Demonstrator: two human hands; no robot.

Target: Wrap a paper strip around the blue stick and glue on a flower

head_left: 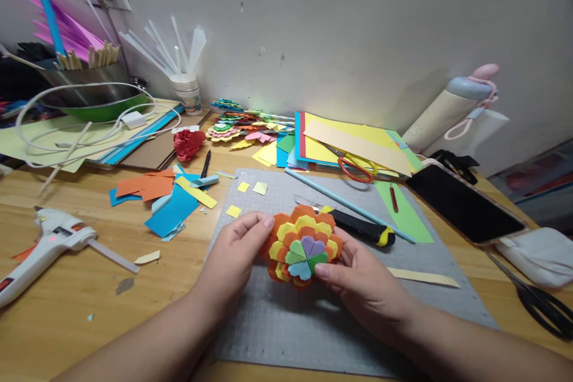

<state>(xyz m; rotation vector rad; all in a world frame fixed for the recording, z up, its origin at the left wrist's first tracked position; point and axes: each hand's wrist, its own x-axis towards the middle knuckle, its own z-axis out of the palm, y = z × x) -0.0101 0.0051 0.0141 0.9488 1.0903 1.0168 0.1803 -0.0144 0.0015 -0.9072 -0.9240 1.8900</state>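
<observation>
A layered paper flower (302, 245) with orange, yellow, green and purple petals is held just above the grey cutting mat (286, 316). My left hand (235, 250) grips its left edge, thumb on top of the orange petals. From the right, my right hand (358, 280) pinches its lower right side, thumb against the green petals. Both hands are closed on the flower.
A black and yellow utility knife (362, 228) and a pale blue stick (349, 206) lie just behind the flower. A glue gun (49, 245) rests at the left, a phone (463, 203) and black scissors (544, 304) at the right. Coloured paper sheets, scraps and other paper flowers (233, 125) crowd the back.
</observation>
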